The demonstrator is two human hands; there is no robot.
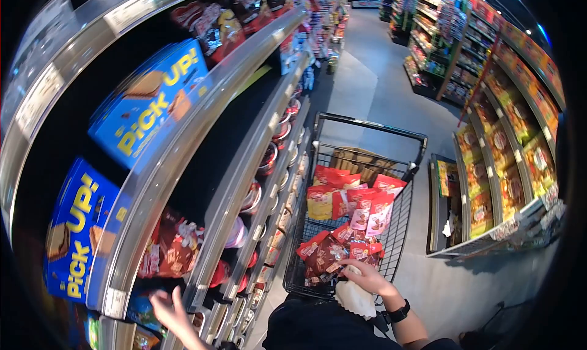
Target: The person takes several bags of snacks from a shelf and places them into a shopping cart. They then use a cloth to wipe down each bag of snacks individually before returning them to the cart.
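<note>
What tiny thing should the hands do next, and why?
Perhaps the left hand should reach slightly toward the blue packet: it looks open and empty close by, while the right hand is over by the brown packet in the cart.

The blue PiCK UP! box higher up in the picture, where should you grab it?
Probably by its top edge, coming from the aisle with the left hand, which is nearer. The box's printed front faces out that way, the shelf rail runs along its bottom edge, and a dark gap shows above its top.
</note>
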